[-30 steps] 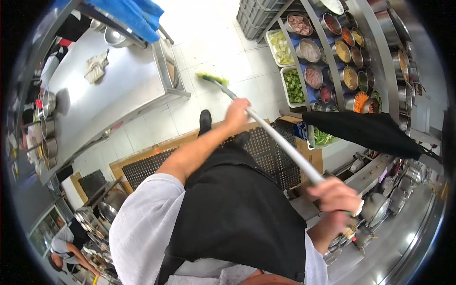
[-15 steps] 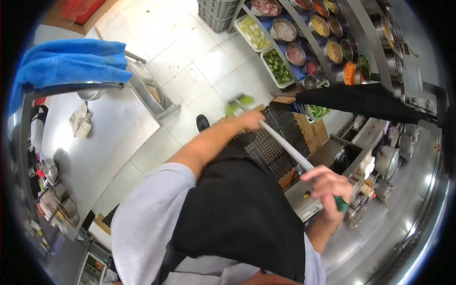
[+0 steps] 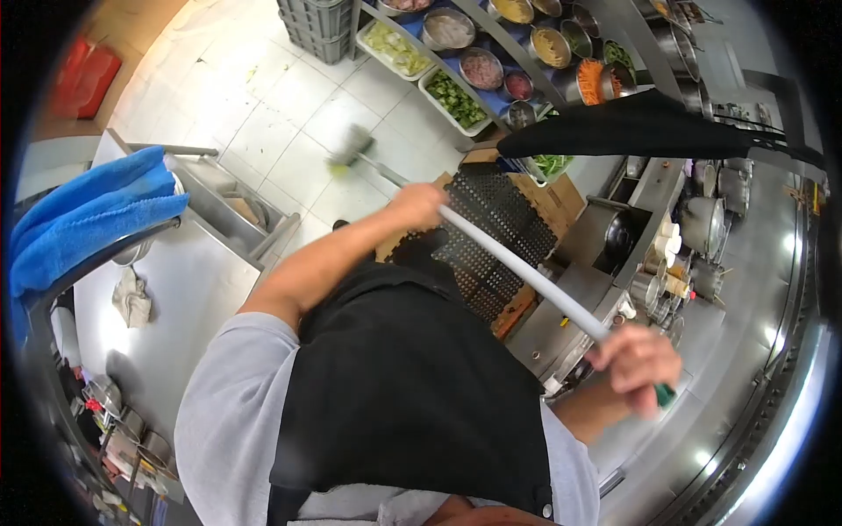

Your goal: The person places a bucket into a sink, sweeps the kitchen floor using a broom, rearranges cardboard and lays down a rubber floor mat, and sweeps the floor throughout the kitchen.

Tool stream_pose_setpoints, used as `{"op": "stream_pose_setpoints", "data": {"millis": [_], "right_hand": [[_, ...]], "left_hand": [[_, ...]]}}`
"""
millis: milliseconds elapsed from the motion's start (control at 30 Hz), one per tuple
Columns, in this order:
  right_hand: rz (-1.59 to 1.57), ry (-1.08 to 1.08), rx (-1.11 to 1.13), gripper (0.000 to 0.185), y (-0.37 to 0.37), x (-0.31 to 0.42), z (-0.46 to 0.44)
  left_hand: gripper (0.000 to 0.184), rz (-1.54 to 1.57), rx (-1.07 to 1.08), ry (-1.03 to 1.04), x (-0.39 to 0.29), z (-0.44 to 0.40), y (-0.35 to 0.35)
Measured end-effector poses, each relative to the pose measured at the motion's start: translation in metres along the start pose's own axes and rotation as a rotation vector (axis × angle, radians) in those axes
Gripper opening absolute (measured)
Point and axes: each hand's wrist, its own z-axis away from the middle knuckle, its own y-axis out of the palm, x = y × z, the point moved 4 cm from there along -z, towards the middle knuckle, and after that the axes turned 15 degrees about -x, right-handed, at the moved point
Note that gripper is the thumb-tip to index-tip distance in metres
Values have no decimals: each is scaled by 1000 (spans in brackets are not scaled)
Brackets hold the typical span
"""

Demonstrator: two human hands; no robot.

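Observation:
A long-handled broom [image 3: 522,268] slants across the view, its pale grey handle running from upper left to lower right. My left hand [image 3: 417,207] is wrapped round the lower part of the handle. Near the green-capped top end, my right hand [image 3: 638,361] grips the same handle, slightly blurred. The blurred green-and-grey broom head [image 3: 351,152] is over the white tiled floor [image 3: 294,171]; whether it touches the tiles I cannot tell. My black apron [image 3: 403,377] fills the lower middle.
At left stands a steel table [image 3: 184,289] with a blue towel [image 3: 96,210] on the rail beside it. A perforated black mat [image 3: 500,237] lies on the floor. Vegetable trays [image 3: 452,101] and bowls line the upper right. Grey crates [image 3: 316,31] stand at the top. A steel counter runs along the right.
The broom head has swung up and left across the tiles, away from the black mat. Both hands stay on the handle; the left moved left, the right slightly right. The view has shifted too.

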Motion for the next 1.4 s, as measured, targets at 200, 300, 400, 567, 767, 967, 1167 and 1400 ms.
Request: {"op": "stream_pose_setpoints", "data": {"millis": [200,300,400,567,767,967,1167,1400], "right_hand": [[207,13,-64,42,24,-11,-49],[277,124,43,32,10,-83,-66],[131,116,153,13,10,-125,-74],[-6,102,222,13,-17,-139,-72],[-26,-69,141,41,-92,-59,-106],[60,-6,88,49,-50,-90,-162],[-74,128,180,23,61,-199,-209],[-48,171,138,17,112,-222,-286]], "left_hand": [[15,259,-166,12,-63,-73,87],[18,246,-143,-158,7,-109,105],[23,103,-145,-275,79,-102,77],[20,73,-393,-412,103,-88,39],[21,95,-312,-246,-5,-148,15],[18,143,-206,-113,17,-192,32],[15,-47,-483,-262,244,-118,-59],[21,-266,-341,-490,319,-85,-215]]}}
